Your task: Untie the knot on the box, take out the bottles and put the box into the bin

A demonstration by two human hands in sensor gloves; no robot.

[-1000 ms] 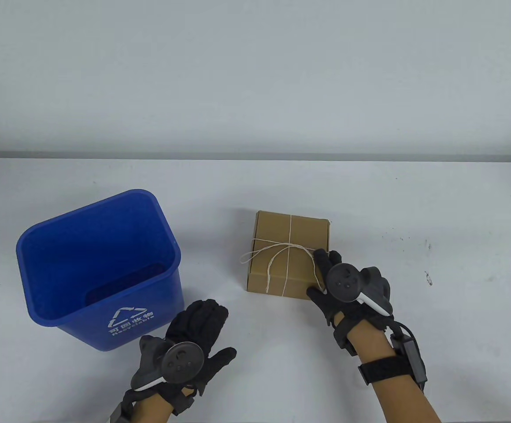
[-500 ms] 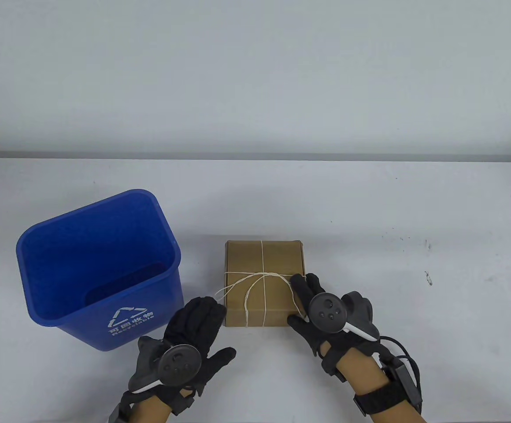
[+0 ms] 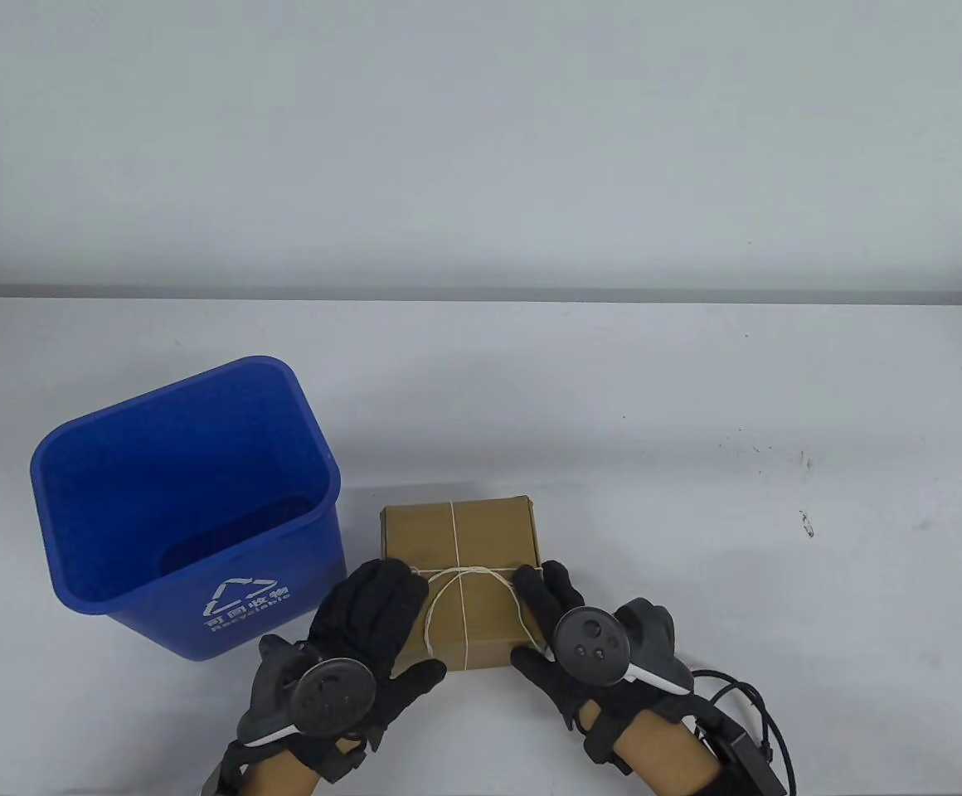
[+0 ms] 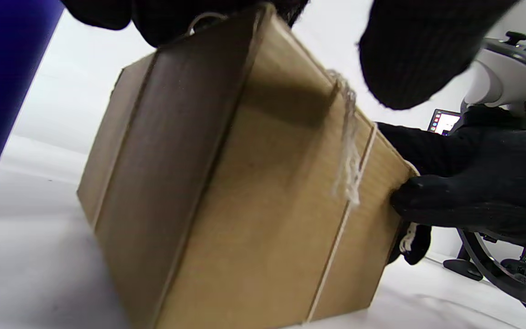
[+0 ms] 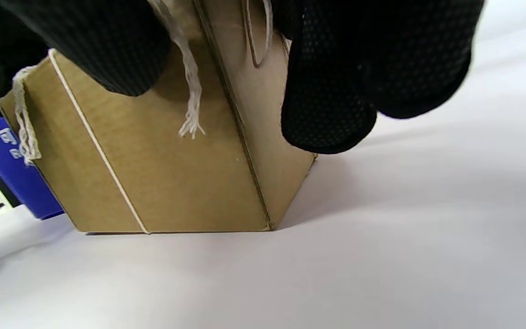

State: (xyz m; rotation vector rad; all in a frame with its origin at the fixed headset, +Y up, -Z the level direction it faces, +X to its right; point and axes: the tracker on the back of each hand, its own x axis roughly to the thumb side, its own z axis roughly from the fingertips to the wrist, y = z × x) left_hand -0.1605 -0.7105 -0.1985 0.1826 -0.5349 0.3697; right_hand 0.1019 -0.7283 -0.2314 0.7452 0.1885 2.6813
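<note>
Both hands on the box at the near edge of the bench: left hand laid over the near-left corner with fingers fairly straight, thumb spread toward the front face; right hand clasping the near-right corner, fingers draped over the top edge and thumb low on the front face. Still tied, with string crossing the lid both ways and the knot sitting mid-lid, directly between the two sets of fingertips and just beyond them. Loose frayed ends trailing down the near face, one beside each hand, clearest in the wrist views. Whether either hand actually pinches a strand, impossible to tell. Roughly square in plan, so no real long axis; front face turned squarely to the person. Blue bin upright and open just to the left, nearer the left hand. Probably the moment before untying: knot about equally reachable from either side, the dangling ends lying closest to the thumbs. No bottles visible with the lid closed.
</note>
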